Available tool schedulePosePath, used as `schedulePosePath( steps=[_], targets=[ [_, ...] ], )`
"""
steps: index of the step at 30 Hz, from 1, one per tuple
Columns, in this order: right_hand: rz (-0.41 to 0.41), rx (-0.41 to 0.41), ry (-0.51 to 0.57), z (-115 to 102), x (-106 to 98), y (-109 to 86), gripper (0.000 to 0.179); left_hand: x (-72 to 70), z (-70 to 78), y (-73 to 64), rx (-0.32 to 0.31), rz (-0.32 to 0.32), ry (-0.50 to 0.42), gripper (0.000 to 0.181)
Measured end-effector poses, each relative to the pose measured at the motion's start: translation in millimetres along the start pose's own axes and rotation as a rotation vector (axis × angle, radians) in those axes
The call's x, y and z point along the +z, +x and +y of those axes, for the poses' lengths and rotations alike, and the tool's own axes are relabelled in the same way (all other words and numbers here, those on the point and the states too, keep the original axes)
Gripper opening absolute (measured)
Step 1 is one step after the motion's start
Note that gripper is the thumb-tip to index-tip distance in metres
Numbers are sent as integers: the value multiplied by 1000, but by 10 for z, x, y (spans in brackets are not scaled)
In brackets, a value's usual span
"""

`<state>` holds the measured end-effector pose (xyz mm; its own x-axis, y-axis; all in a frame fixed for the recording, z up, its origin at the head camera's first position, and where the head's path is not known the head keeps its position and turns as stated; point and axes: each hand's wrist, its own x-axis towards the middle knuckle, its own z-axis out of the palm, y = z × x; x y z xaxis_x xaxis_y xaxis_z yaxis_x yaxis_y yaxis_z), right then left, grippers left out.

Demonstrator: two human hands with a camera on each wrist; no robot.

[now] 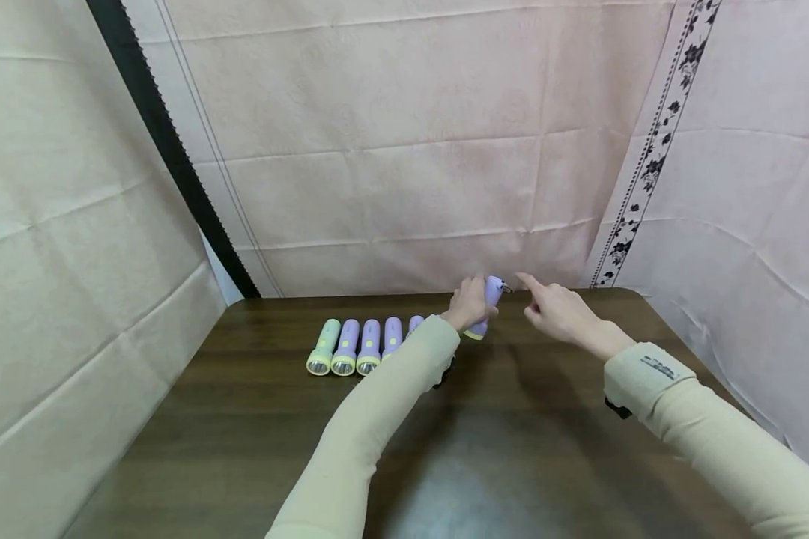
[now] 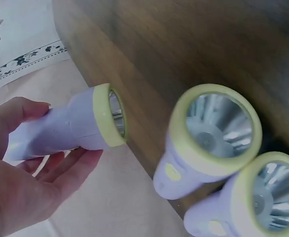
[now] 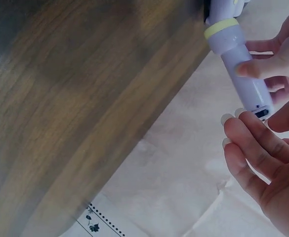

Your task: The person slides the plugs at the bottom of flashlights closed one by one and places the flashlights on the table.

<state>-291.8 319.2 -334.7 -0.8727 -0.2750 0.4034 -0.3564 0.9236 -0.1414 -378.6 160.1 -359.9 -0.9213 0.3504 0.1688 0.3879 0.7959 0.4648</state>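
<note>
A purple flashlight (image 1: 494,290) with a pale yellow head ring is held in my left hand (image 1: 470,301), lifted at the far side of the table. In the left wrist view the thumb lies along the flashlight's barrel (image 2: 50,129) and the fingers curl beneath it. Small metal parts show at its tail end, which points toward my right hand (image 1: 559,311). That hand hovers beside the tail with its index finger extended and holds nothing visible. In the right wrist view its fingertips (image 3: 233,123) are close to the tail; contact is unclear.
A row of flashlights stands left of my hands: one mint green flashlight (image 1: 325,346) at the end, then several purple flashlights (image 1: 369,346), partly hidden by my left sleeve (image 1: 404,397). The dark wooden table (image 1: 243,419) meets a pale cloth backdrop (image 1: 404,187) at its far edge.
</note>
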Motion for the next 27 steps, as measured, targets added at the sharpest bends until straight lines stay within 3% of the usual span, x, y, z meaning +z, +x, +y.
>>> schedulePosePath(
  steps=[8, 19, 27],
  targets=[
    [-44, -11, 11, -4, 138, -33, 62, 65, -126, -60, 53, -2, -98, 56],
    [-47, -65, 14, -74, 242, -23, 69, 68, -186, -67, 75, -12, -129, 50],
    [-38, -93, 0, -123, 247, 11, 67, 23, -211, -74, 123, 26, -144, 52]
  ],
)
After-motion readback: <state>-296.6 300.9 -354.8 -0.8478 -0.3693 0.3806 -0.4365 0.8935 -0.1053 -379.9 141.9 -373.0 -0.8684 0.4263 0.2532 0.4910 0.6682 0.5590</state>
